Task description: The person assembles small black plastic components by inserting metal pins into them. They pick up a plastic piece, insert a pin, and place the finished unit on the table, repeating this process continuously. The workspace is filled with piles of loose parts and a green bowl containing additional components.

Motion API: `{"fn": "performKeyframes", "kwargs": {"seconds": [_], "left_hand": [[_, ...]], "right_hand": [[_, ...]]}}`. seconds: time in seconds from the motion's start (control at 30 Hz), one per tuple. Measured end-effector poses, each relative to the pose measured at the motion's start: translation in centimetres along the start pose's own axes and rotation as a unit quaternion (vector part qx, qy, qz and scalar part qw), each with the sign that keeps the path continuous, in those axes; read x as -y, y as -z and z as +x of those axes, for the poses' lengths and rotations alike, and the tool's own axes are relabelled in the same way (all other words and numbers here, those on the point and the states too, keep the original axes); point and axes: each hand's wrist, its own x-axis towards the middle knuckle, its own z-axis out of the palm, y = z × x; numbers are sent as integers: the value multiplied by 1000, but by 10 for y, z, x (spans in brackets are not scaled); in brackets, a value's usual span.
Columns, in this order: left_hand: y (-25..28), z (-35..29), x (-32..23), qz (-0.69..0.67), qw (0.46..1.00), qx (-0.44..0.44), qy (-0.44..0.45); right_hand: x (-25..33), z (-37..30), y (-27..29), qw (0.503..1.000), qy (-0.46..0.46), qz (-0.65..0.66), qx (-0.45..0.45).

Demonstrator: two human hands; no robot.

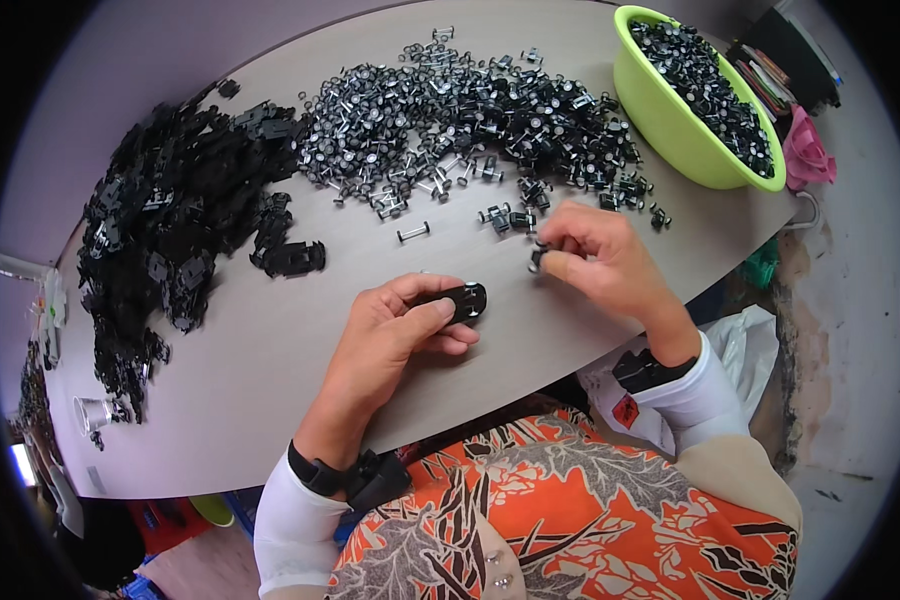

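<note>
My left hand [395,325] grips a black toy car base [471,300] between thumb and fingers, above the near part of the table. A bright metal piece shows at the base's right end. To the right and slightly farther off, my right hand [610,260] pinches a small black wheeled part [537,257]; the fingers hide some of it. Just beyond that hand sit a few black wheel pieces [505,217]. A lone wheel axle [413,232] lies on the table, farther off than my left hand.
A large heap of wheel axles [390,125] spreads over the far table [240,400]. Black car bases [170,200] are piled on the left, with one loose base [295,259] beside them. A clear cup [92,413] lies at the left edge. A lime-green basin [660,125] full of wheel parts stands far right.
</note>
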Motion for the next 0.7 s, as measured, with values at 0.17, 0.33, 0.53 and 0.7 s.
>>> {"fn": "performKeyframes", "kwargs": {"seconds": [0.17, 0.33, 0.53, 0.7], "left_hand": [[-4, -3, 0, 16, 999, 29, 12], [-2, 0, -1, -48, 997, 47, 29], [0, 0, -2, -152, 985, 67, 46], [7, -1, 13, -214, 971, 86, 59]], "right_hand": [[-12, -6, 2, 1000, -17, -20, -11], [-5, -15, 1, 992, 85, -94, 8], [8, -9, -19, 967, 234, -90, -49], [41, -5, -53, 949, 305, -52, -54]]}}
